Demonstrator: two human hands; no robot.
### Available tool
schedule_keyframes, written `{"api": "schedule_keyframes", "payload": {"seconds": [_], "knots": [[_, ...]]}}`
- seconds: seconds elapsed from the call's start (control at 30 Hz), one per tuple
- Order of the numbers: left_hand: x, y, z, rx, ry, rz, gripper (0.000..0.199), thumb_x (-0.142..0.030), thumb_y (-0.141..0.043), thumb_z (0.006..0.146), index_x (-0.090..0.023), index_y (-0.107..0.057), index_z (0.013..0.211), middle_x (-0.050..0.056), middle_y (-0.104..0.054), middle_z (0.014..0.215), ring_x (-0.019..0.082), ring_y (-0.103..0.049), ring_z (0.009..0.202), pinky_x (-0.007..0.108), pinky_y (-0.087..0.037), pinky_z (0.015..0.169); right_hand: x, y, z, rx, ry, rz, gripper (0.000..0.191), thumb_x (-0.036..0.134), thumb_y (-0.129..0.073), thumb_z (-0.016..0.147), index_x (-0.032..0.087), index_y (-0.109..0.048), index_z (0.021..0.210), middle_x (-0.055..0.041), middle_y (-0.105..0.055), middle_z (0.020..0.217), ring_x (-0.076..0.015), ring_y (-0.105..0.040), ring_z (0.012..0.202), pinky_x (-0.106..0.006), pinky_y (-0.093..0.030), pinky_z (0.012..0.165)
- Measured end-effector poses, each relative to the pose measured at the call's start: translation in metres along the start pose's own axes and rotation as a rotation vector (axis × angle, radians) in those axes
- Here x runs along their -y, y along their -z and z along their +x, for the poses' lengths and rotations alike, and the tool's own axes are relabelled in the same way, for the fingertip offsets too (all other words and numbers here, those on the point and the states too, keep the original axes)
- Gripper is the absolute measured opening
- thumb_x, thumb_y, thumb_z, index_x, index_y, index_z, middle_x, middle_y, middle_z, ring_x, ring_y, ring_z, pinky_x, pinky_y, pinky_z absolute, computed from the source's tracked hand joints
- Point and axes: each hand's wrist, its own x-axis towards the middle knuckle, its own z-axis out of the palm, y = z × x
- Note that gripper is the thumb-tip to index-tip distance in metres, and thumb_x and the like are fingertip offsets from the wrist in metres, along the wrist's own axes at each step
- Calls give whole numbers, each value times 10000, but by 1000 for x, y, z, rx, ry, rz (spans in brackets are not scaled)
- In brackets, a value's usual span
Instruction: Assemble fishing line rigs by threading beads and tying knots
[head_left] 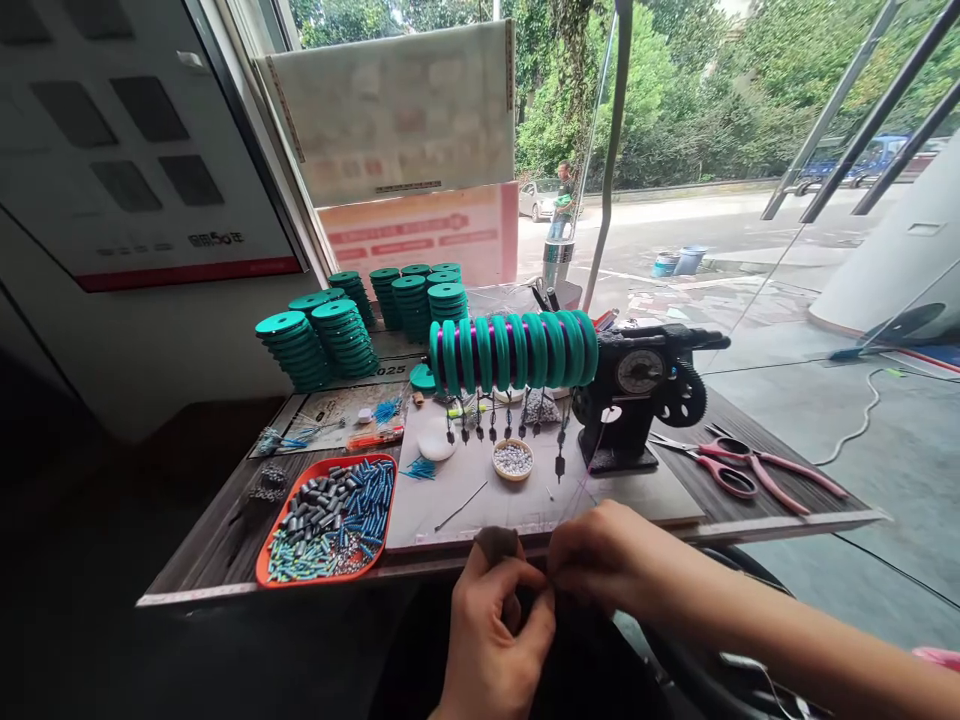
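Note:
My left hand point(499, 625) and my right hand point(611, 560) meet at the table's front edge, fingers pinched together. What lies between the fingertips is too small to make out. A dark covering wraps one finger of my left hand. Faint purple thread point(585, 485) runs near my right hand, below a black hand-cranked winder point(622, 400) with a dial and gears. On the winder's shaft sits a row of teal spools point(517, 350) wound with purple line, small dark pieces hanging beneath. A small round dish of whitish beads point(513, 460) stands in front of them.
An orange-red tray point(390, 500) of weights and small tubes lies left. Stacked teal spools point(345, 340) stand behind it. Scissors point(724, 475) and pink-handled pliers point(787, 475) lie right. A thin metal tool point(461, 506) rests on the board. A person point(562, 205) stands outside.

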Motion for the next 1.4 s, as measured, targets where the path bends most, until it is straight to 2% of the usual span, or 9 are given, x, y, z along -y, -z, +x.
{"api": "schedule_keyframes", "payload": {"seconds": [0.2, 0.37, 0.43, 0.57, 0.7, 0.9, 1.03, 1.2, 1.4], "knots": [[2, -1, 6, 15, 99, -179, 136, -192, -637, 669, -179, -605, 537, 24, -525, 701, 163, -522, 660, 232, -390, 584, -1, -16, -1, -137, -20, -171, 151, 85, -535, 717, 142, -663, 659, -51, -649, 567, -160, -583, 498, -231, -378, 489], [8, -3, 4, 4, 1, -97, 115, -186, -599, 662, -175, -608, 548, 21, -528, 713, 147, -503, 624, 227, -354, 533, -4, -8, 1, 66, -189, 259, 139, 112, -496, 694, 145, -631, 688, 32, -517, 487, -101, -513, 431, -166, -360, 411], [9, -4, 3, -25, -39, -63, 122, -193, -582, 672, -175, -613, 555, 18, -528, 701, 133, -486, 588, 225, -330, 507, -3, -3, 4, 98, -225, 310, 140, 109, -488, 671, 141, -624, 680, 40, -497, 484, -92, -498, 421, -157, -347, 400], [9, -8, 3, -47, -34, -69, 129, -186, -566, 661, -169, -598, 537, 20, -524, 685, 123, -478, 553, 221, -314, 480, 2, -7, 5, 4, -143, 73, 131, 68, -530, 616, 136, -642, 617, 24, -543, 481, -91, -496, 454, -171, -313, 450], [7, -9, 5, -49, -20, -88, 135, -177, -560, 649, -165, -585, 517, 20, -508, 670, 122, -474, 540, 219, -318, 471, 2, -16, 2, -94, -130, -159, 124, 98, -548, 666, 140, -658, 628, -33, -639, 556, -132, -548, 508, -207, -320, 495], [8, -4, 9, 28, -17, -47, 116, -173, -572, 639, -164, -594, 526, 26, -523, 662, 142, -501, 564, 224, -361, 502, -1, -6, 3, 53, -121, 47, 182, 39, -507, 675, 135, -662, 684, 4, -604, 503, -96, -526, 449, -162, -325, 456], [9, -6, 7, -25, -12, -123, 136, -183, -570, 643, -167, -589, 509, 28, -526, 677, 150, -516, 600, 228, -374, 526, -1, -7, 3, -53, -97, -78, 169, 44, -521, 678, 137, -654, 629, -7, -607, 523, -103, -512, 476, -187, -326, 484], [3, -6, 5, -35, 24, -153, 125, -182, -594, 623, -168, -601, 498, 19, -526, 659, 143, -512, 598, 223, -381, 544, -6, -8, 0, 53, -154, 192, 186, 28, -477, 681, 128, -634, 686, 34, -522, 476, -87, -496, 429, -153, -334, 422], [13, -5, 7, -8, 22, -141, 106, -195, -604, 620, -166, -607, 519, 32, -543, 688, 149, -518, 602, 224, -354, 508, -3, -9, 1, 31, -139, 178, 184, 23, -493, 676, 132, -638, 649, 26, -552, 487, -86, -518, 444, -149, -343, 432]]}}
